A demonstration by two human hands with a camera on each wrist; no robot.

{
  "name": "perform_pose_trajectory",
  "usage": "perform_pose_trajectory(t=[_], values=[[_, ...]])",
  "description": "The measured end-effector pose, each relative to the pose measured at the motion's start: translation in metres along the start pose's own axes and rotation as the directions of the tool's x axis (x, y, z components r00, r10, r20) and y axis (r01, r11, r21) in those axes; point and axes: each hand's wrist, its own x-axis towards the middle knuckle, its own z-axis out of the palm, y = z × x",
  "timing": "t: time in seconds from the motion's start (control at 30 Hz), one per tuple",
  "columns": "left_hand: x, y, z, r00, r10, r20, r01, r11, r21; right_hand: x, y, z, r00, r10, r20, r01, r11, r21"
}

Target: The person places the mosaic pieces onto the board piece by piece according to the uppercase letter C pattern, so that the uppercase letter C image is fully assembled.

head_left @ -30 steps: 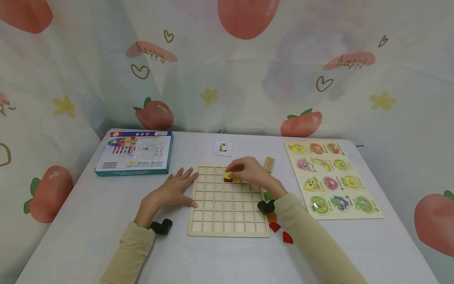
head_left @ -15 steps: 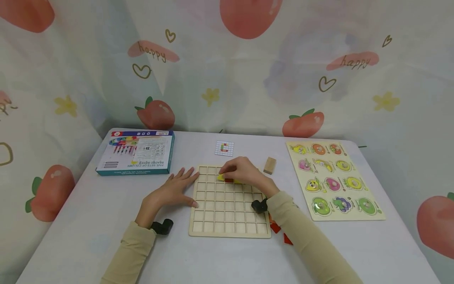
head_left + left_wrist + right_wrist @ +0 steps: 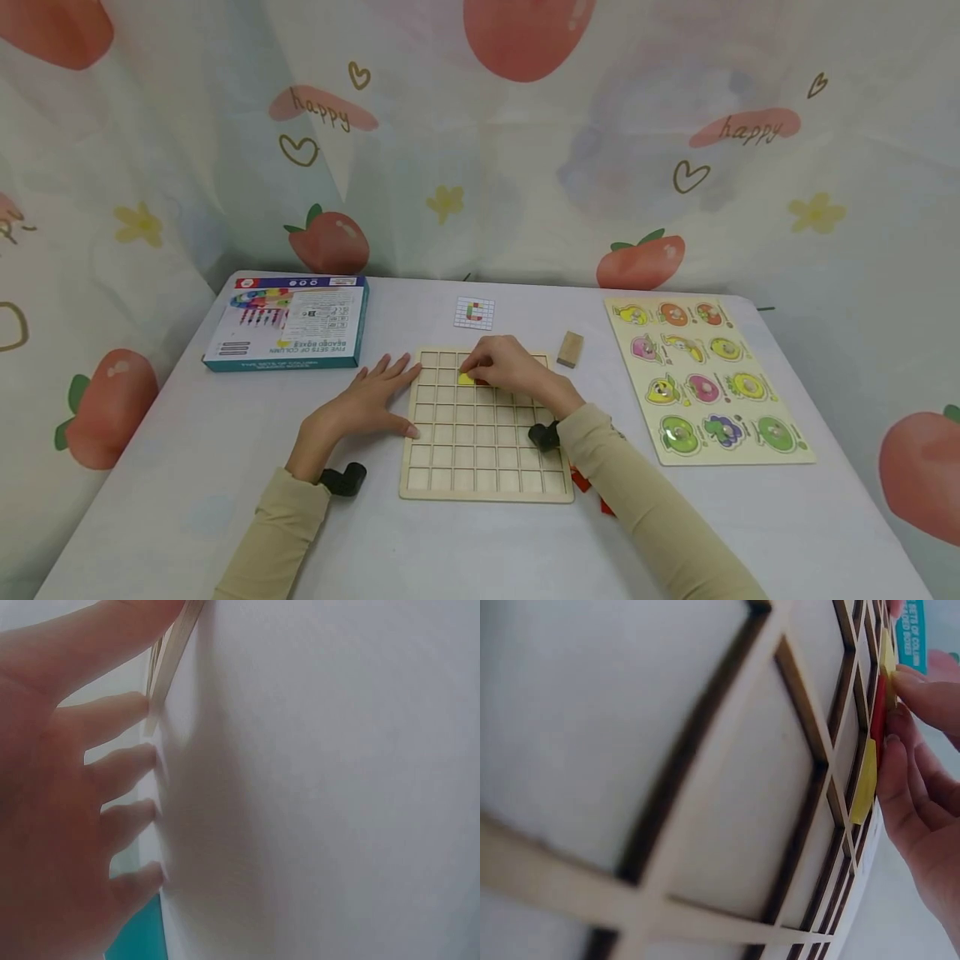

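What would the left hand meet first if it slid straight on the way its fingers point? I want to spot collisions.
Probably the wooden grid board: the left hand lies flat at its left edge, fingers angled toward its top corner.

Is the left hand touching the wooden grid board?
Touching. In the head view the left hand lies flat on the table with its thumb and fingertips against the left edge of the grid board.

A wooden grid board (image 3: 705,787) is seen close up. Yellow tiles (image 3: 865,787) and a red tile (image 3: 877,712) are touched, perhaps pinched, by the right hand's fingers (image 3: 919,795).
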Motion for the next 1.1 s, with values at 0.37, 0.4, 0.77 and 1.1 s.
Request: perform_pose_trajectory(t=[0.37,0.4,0.77,1.1], values=[[-0.001,0.002,0.001,1.0,0.001,-0.003,-0.001,1.0,0.008,-0.009,0.004,-0.003,1.0,0.006,-0.031,-0.006,1.0,0.014],[-0.001,0.002,0.001,1.0,0.002,-0.004,-0.002,1.0,0.008,-0.011,0.004,-0.004,0.999,0.01,-0.037,-0.009,1.0,0.023],[-0.002,0.004,0.0,1.0,0.0,0.002,0.0,1.0,0.002,-0.038,0.018,-0.016,0.992,0.049,-0.116,-0.045,0.998,0.037],[-0.002,0.003,0.0,1.0,-0.005,-0.001,0.005,1.0,0.006,-0.067,0.029,-0.025,0.988,0.105,-0.116,-0.096,0.992,0.079]])
